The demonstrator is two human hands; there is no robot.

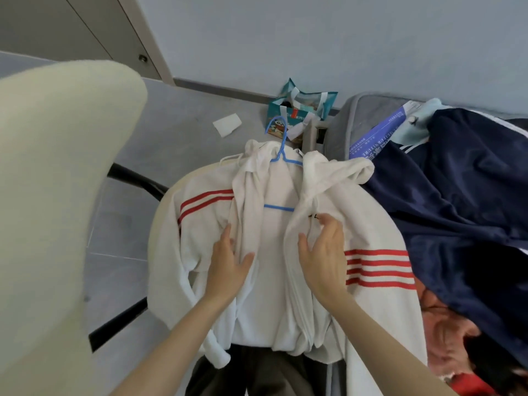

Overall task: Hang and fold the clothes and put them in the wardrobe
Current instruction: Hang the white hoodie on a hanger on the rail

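A white hooded jacket with red stripes on both sleeves lies spread open on a round cream seat. A blue wire hanger sits inside it, its hook poking out past the collar and its lower bar showing in the open front. My left hand rests flat on the jacket's left front panel with straight fingers. My right hand lies on the right front panel, fingers bent over the fabric edge near a small black label; whether it pinches the cloth is unclear.
A cream chair back fills the left. A navy garment and red clothing lie on a grey mattress to the right. A teal gift bag and a white paper lie on the grey floor.
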